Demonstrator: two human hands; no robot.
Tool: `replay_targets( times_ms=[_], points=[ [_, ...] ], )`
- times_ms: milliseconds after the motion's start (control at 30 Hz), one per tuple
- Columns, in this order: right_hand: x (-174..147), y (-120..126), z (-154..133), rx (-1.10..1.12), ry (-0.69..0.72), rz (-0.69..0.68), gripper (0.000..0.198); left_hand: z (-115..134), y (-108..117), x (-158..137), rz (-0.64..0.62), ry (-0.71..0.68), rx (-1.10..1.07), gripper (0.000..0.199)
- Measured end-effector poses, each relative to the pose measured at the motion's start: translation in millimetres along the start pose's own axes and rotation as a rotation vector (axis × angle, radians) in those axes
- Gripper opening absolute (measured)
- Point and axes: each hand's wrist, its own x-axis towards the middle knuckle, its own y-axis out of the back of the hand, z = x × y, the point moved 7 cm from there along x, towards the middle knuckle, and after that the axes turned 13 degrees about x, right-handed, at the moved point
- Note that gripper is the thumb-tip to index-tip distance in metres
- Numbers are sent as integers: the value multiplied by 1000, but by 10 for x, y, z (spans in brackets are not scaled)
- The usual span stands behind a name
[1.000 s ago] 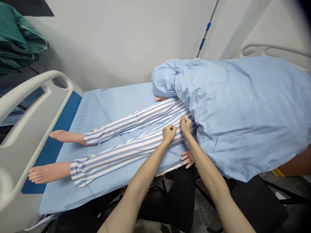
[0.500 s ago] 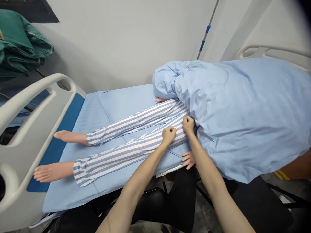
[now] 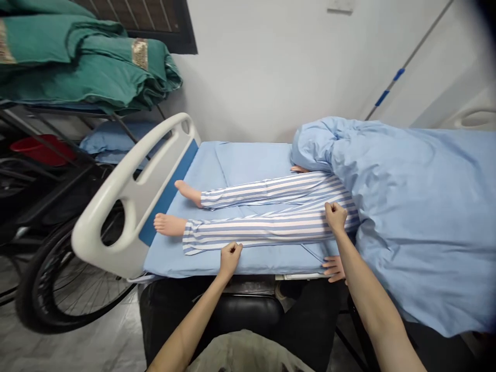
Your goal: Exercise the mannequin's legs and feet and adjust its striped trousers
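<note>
A manikin in blue-and-white striped trousers (image 3: pixel 256 227) lies on the bed, its bare feet (image 3: pixel 170 225) toward the footboard. My right hand (image 3: pixel 336 216), closed in a fist, rests on the thigh of the nearer leg. Beside the same leg's lower part, my left hand (image 3: pixel 231 258) is also a fist, near the mattress edge; whether it touches the trouser cloth I cannot tell. Nothing shows in either fist. A light blue quilt (image 3: pixel 418 206) covers the manikin's upper body. One manikin hand (image 3: pixel 334 268) sticks out below my right wrist.
The bed's footboard (image 3: pixel 132 206) rises at the left, with a wheelchair wheel (image 3: pixel 42 289) beyond it. Folded green covers (image 3: pixel 104 67) are piled at the upper left, above a red basin (image 3: pixel 42 149). A pole (image 3: pixel 391 82) leans by the wall.
My left fist has moved left down the nearer leg, from the thigh to beside the lower leg. My right fist stays on the thigh. The view has swung left.
</note>
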Motion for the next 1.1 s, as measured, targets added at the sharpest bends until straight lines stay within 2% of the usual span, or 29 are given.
replay_targets(
  times_ms=[67,167,233,333,367,467,500,567,667,767,867,967,1100],
  points=[
    [-197,-414,-102,66,-10,-58,43,4,335,170,66,-22,-2,39],
    [-825,-1090,-424,233,-51,-204,46,78,714,513,161,-79,-24,37],
    [-1280,-1528,-788,326,-83,-280,47,92,868,748,197,-105,-36,36],
    [-1799,-2310,-1621,449,-13,-656,45,-24,968,1025,212,-60,-6,34],
    [-1878,-2524,-1894,494,2,-730,44,-86,981,1084,219,-37,9,34],
    [-1847,-3017,-2462,577,9,-739,42,-259,982,1170,226,12,69,31],
    [-1807,-3151,-2538,584,2,-716,42,-302,974,1179,218,18,78,30],
    [-1753,-3373,-2512,578,-30,-665,41,-367,972,1185,206,30,78,31],
    [-1760,-3563,-2165,539,-113,-560,41,-379,996,1195,189,17,27,32],
    [-1819,-3636,-1821,557,-228,-491,41,-315,993,1218,173,25,-71,31],
    [-1789,-3619,-1747,644,-300,-490,42,-189,894,1231,183,22,-186,30],
    [-1568,-3430,-1834,699,-270,-490,43,-88,657,1220,112,-4,-180,33],
    [-1154,-2939,-1783,663,-163,-457,46,-107,468,1179,96,-42,34,37]
  ],
)
